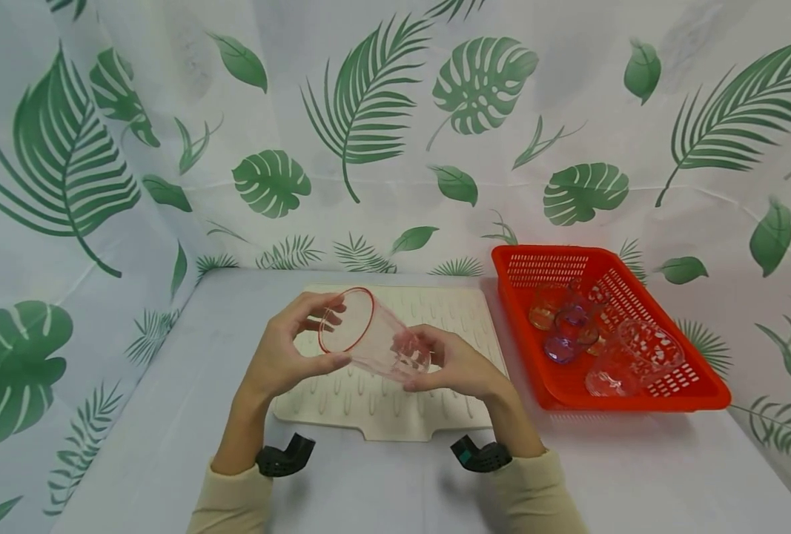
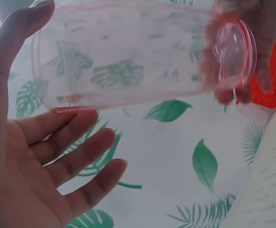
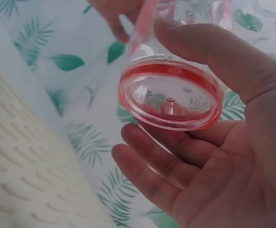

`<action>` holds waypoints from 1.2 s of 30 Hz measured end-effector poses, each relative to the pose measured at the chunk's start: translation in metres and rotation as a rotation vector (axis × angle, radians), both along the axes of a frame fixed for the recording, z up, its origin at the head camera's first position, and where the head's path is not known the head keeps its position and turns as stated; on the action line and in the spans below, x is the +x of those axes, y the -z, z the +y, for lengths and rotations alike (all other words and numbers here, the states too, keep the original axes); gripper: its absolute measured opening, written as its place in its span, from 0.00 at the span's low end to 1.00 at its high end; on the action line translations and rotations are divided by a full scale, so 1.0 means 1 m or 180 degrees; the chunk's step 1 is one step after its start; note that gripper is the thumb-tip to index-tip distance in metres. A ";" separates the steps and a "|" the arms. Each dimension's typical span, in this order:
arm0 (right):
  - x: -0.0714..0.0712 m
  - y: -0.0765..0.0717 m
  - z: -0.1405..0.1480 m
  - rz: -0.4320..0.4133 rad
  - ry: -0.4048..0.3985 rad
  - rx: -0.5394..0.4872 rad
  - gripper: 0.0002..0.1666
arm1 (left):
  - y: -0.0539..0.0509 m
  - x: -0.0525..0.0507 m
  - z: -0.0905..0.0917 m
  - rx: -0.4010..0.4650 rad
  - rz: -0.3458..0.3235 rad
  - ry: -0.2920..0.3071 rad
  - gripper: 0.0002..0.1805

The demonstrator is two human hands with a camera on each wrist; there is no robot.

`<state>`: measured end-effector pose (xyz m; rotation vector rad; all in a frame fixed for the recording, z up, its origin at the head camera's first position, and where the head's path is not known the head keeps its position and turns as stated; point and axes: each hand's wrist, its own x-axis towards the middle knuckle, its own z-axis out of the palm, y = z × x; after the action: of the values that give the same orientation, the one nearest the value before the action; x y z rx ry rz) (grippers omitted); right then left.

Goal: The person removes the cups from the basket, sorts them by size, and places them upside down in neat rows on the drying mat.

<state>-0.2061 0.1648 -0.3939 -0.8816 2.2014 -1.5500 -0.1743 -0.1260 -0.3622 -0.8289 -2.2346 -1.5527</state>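
Note:
A clear pinkish glass (image 1: 383, 337) with a red rim is held tilted on its side in the air between both hands. The left hand (image 1: 288, 345) holds it at the wide mouth, thumb on one side and fingers on the other. At the thick base, the right hand (image 1: 458, 362) grips it between thumb and fingers. In the left wrist view the glass (image 2: 128, 57) spans from one hand to the other. The right wrist view shows its round base (image 3: 171, 99) near the right palm. Beneath the glass lies a cream ridged mat (image 1: 395, 415).
A red plastic basket (image 1: 548, 382) stands to the right of the mat, holding several clear and tinted glasses, one of them purple (image 1: 560, 347). A white cloth with green leaf prints (image 1: 395, 200) hangs behind the table and along its sides.

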 end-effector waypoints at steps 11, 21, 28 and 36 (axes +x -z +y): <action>0.000 -0.011 0.029 -0.0176 0.0026 -0.0951 0.35 | 0.002 0.001 -0.007 -0.0516 -0.0517 0.0100 0.36; 0.000 -0.016 0.032 0.0073 0.0057 -0.1581 0.29 | 0.005 0.000 0.000 -0.0735 -0.0898 0.0348 0.33; 0.005 -0.020 0.030 0.0154 0.0189 -0.1764 0.32 | 0.006 0.001 0.007 -0.0820 -0.1079 0.0451 0.29; 0.006 -0.023 0.028 0.0286 0.0326 -0.1973 0.30 | 0.007 0.004 0.011 -0.0901 -0.1150 0.0503 0.37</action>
<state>-0.1997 0.1928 -0.3710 -1.0243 1.8544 -2.3436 -0.1705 -0.1147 -0.3694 -0.8756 -2.7578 -1.5821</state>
